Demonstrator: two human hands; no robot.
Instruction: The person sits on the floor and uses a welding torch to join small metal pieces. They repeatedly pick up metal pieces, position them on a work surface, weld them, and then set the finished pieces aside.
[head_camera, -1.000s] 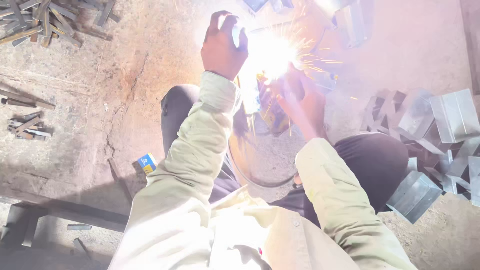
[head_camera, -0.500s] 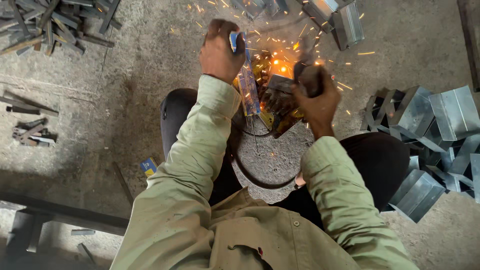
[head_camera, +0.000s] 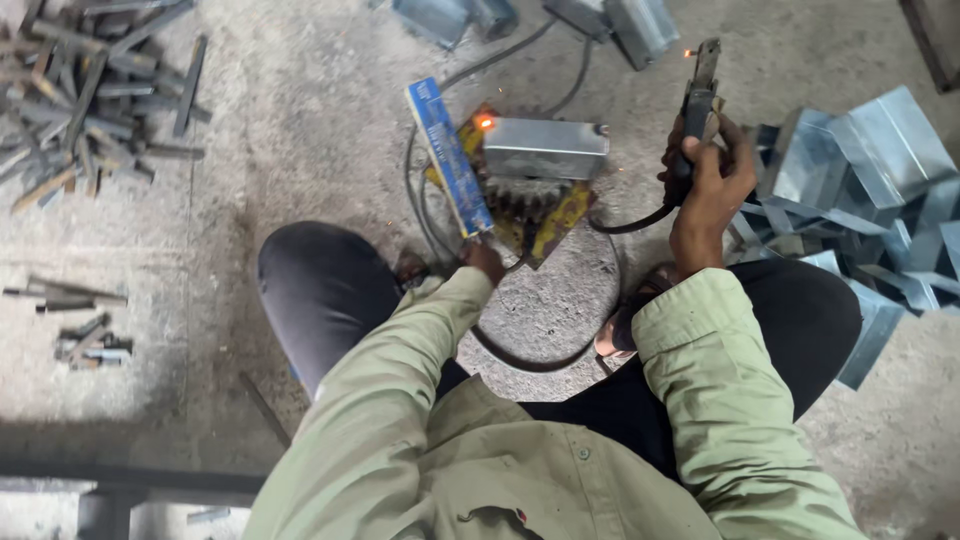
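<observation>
My right hand (head_camera: 706, 190) is closed around the dark handle of the welding electrode holder (head_camera: 697, 105), its black jaws raised and tilted away from me, a small orange ember at the tip; a thick black cable (head_camera: 540, 355) runs from it in a loop across the floor between my knees. My left hand (head_camera: 484, 258) is mostly hidden behind my sleeve, fingers pinched on the lower end of a flat blue rectangular shield (head_camera: 449, 155) that leans beside the work. The work itself is a shiny grey galvanised metal box piece (head_camera: 545, 149), smooth and rectangular, resting on a rusty toothed gear (head_camera: 525, 195) with yellow-painted scrap beneath; one corner glows orange. To my right lies a heap of folded galvanised sheet pieces (head_camera: 880, 160); to my left, well apart, a pile of rusty steel offcuts (head_camera: 85, 95). The floor is rough, dusty concrete (head_camera: 300, 130).
</observation>
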